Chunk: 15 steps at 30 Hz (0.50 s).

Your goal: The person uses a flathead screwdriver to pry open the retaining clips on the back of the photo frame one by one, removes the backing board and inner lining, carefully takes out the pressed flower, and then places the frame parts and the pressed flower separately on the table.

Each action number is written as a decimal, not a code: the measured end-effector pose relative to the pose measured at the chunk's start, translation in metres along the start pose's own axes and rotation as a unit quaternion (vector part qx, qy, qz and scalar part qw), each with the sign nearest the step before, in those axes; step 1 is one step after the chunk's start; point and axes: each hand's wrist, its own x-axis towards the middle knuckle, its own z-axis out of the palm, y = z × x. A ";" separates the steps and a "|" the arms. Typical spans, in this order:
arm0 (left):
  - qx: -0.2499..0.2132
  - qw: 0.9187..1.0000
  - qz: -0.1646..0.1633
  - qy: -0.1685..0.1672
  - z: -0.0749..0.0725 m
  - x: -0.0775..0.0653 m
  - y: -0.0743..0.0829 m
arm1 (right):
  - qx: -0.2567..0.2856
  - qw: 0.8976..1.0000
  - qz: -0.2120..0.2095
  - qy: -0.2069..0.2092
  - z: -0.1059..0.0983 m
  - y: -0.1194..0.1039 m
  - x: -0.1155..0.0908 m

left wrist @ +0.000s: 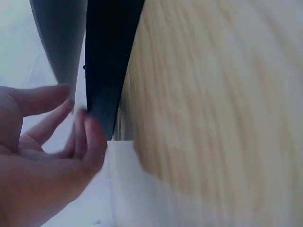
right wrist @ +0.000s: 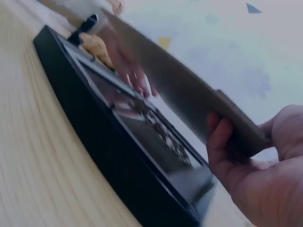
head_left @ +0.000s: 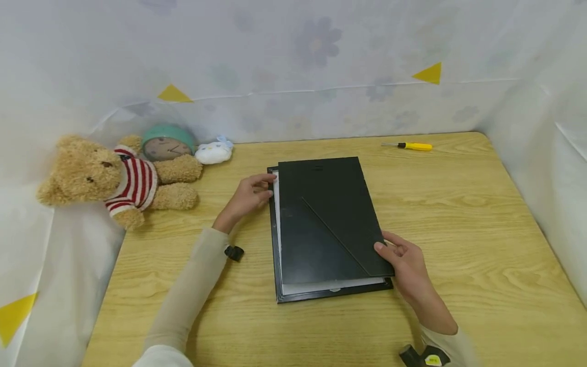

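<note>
A black picture frame (head_left: 275, 239) lies on the wooden table, its inner side up, a pale layer showing along its left and lower edges. Over it, tilted and raised off the rim in the right wrist view, is the dark backing board (head_left: 327, 224) with its folded stand. My right hand (head_left: 410, 267) pinches the board's lower right corner, thumb on top and fingers beneath. At the upper left rim is my left hand (head_left: 247, 199), fingers loosely bent; the left wrist view shows its fingertips close by the board's edge and the frame's side (left wrist: 106, 56). Whether they touch, I cannot tell.
A teddy bear (head_left: 133, 178) in a striped shirt lies at the left, beside a green round clock (head_left: 168, 141) and a small white plush (head_left: 214, 152). Near the back right edge rests a yellow-handled screwdriver (head_left: 415, 146). Patterned curtains (head_left: 293, 61) border the table.
</note>
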 end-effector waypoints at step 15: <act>0.138 0.988 -0.012 -0.064 0.004 -0.003 0.001 | 0.188 0.980 -0.047 -0.034 -0.118 -0.008 -0.028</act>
